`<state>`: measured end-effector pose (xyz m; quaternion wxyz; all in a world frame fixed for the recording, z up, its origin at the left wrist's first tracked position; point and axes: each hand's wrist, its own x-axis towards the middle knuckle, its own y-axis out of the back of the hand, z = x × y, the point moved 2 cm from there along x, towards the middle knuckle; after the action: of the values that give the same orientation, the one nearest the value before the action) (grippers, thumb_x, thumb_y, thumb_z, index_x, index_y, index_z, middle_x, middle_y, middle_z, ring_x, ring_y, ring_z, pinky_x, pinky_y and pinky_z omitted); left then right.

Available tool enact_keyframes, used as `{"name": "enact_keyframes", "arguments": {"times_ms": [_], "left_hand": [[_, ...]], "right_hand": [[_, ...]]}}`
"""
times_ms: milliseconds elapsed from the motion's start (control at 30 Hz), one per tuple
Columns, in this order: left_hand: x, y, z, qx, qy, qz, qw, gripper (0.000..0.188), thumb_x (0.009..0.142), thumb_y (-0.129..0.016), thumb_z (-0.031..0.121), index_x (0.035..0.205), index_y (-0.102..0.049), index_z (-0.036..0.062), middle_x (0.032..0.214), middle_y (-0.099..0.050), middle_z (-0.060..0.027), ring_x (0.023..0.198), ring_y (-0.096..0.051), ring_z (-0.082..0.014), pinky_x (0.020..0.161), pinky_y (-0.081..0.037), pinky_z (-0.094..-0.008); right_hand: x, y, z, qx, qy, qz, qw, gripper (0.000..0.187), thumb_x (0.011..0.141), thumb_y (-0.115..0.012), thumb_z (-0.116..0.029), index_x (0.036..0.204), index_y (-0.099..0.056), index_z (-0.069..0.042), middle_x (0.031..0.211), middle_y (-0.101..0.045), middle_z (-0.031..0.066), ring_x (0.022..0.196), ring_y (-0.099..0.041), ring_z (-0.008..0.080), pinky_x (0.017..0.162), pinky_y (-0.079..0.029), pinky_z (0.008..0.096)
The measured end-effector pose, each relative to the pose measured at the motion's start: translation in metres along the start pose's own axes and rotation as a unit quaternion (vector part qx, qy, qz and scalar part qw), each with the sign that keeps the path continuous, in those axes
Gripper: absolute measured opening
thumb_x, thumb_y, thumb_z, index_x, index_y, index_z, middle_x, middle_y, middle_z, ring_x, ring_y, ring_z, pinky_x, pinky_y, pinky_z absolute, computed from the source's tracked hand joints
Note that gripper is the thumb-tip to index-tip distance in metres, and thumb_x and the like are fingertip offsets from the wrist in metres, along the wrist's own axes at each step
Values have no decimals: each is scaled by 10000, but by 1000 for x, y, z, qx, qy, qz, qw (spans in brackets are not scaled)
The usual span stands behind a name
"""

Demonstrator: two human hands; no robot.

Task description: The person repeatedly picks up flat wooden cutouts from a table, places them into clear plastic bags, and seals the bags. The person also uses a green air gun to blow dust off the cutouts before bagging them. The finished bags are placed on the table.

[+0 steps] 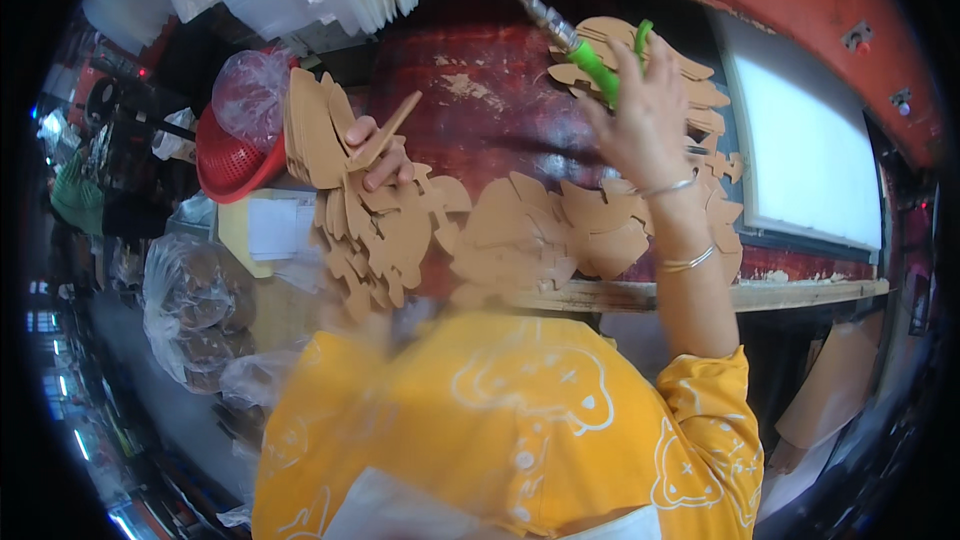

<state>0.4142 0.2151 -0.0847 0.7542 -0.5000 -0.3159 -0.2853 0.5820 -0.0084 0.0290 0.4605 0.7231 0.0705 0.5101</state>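
The dark red tabletop (480, 135) carries tan cut-outs (610, 230) along its near edge, probably for easy reach. The left hand (383, 172) clasps a fanned bunch (315, 130), perhaps splayed to bare its edges; whether the right hand (648, 115), fingers spread, grips the green-handled tool (598, 72) I cannot tell. No writing is legible.

Tan cutout pieces (605, 230) lie on the dark-red table (475, 135)
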Motion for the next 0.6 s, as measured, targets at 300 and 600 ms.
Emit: {"name": "enact_keyframes", "arguments": {"times_ms": [300, 600], "left_hand": [[-11, 14, 3, -32, -60, -161, 985, 247, 928, -494, 194, 1159, -491, 107, 1151, -586, -61, 979, -624, -239, 988, -391, -427], [-51, -47, 31, 34, -156, 8, 987, 231, 946, -427, 247, 1122, -517, 127, 1093, -594, -30, 933, -611, -205, 867, -465, -360]], "right_hand": [[-36, -114, -138, 325, -34, -526, 785, 404, 820, -588, -432, 879, -689, -45, 867, -667, 145, 793, -631, 301, 745, -503, 390], [-11, -105, -117, 699, -186, -447, 526, 156, 866, -576, -117, 939, -635, 8, 825, -618, 18, 755, -552, 72, 655, -450, 212]]}}
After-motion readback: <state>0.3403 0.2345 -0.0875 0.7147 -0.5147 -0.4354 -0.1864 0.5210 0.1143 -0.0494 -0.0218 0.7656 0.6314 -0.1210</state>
